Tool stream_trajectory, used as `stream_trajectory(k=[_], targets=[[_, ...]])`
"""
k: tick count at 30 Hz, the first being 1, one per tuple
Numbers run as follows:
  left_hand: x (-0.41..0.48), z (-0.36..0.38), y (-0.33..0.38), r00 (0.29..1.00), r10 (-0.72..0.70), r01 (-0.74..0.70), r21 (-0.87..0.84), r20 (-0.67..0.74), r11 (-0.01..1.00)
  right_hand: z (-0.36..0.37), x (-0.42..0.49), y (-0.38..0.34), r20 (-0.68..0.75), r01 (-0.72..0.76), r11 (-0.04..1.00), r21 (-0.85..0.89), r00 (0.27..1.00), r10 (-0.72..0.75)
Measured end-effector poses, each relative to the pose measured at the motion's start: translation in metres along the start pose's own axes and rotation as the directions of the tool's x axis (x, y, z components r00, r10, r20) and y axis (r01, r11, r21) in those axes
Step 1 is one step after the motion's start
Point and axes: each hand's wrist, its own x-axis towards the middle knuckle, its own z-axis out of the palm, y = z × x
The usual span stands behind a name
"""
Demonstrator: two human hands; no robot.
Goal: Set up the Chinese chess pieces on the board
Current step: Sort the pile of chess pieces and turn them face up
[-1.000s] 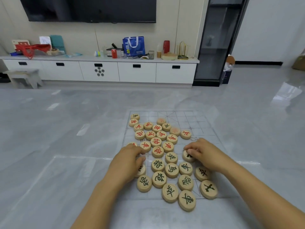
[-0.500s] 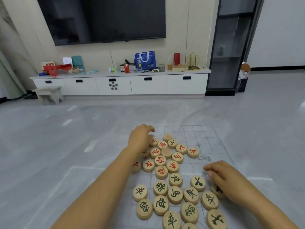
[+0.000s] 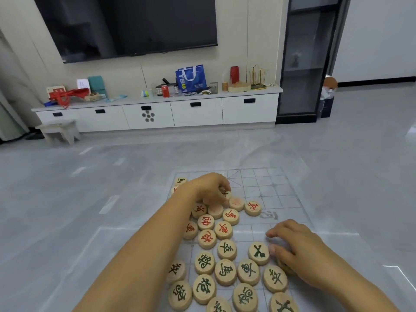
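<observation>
Two hands are over one clear board (image 3: 279, 190). Red-lettered pieces (image 3: 230, 216) — about eleven show, some partly hidden under the left hand (image 3: 208, 190). Dark-lettered pieces (image 3: 225, 272) — about thirteen, one nearly hidden beneath the right hand (image 3: 297, 251), some cut off at the bottom edge.

Tan pieces (image 3: 205, 222) bear red or green characters.

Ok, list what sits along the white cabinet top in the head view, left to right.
Red net bag → teal box → red can → blue shopping bag → red cylinder → gold wire rack.
</observation>
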Motion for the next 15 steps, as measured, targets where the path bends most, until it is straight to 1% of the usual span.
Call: stream_trajectory(k=[1,3,4,6,7,8,9,11,13,15], targets=[[-0.001,0.003,-0.001,1.000,0.015,-0.015,0.016,-0.023,1.000,0.000,0.000,-0.001,0.001,0.000,1.000,-0.006,1.000,0.000],[-0.009,0.006,-0.001,0.988,0.047,-0.050,-0.015,-0.146,0.999,0.001,0.001,-0.002,0.000,-0.001,1.000,-0.012,1.000,0.001],[-0.016,0.004,0.000,0.974,0.035,-0.053,-0.075,-0.224,0.996,0.001,0.002,-0.002,-0.001,-0.001,1.000,-0.015,1.000,0.001],[-0.038,-0.006,-0.002,0.921,-0.008,-0.081,-0.213,-0.389,0.974,0.000,0.002,-0.002,-0.004,-0.003,1.000,-0.027,1.000,0.003],[-0.052,-0.011,-0.007,0.896,-0.030,-0.088,-0.245,-0.443,0.966,0.000,0.002,-0.002,-0.003,-0.008,1.000,-0.030,1.000,0.008],[-0.069,-0.015,-0.012,0.888,-0.040,-0.078,-0.235,-0.458,0.969,0.000,0.002,-0.003,-0.003,-0.013,0.999,-0.031,1.000,0.013],[-0.088,-0.017,-0.017,0.899,-0.041,-0.047,-0.188,-0.437,0.981,0.000,0.002,-0.003,-0.003,-0.015,0.999,-0.034,1.000,0.015],[-0.125,-0.010,-0.028,0.941,-0.056,0.030,-0.083,-0.333,0.996,0.001,0.003,-0.005,-0.005,-0.008,0.999,-0.043,1.000,0.007],[-0.154,0.009,-0.033,0.966,-0.099,0.079,-0.091,-0.240,0.993,0.002,0.004,-0.009,0.001,-0.005,0.998,-0.056,1.000,0.005],[-0.165,0.028,-0.035,0.961,-0.117,0.091,-0.114,-0.250,0.989,0.003,0.006,-0.012,0.007,-0.012,0.998,-0.066,1.000,0.012]])
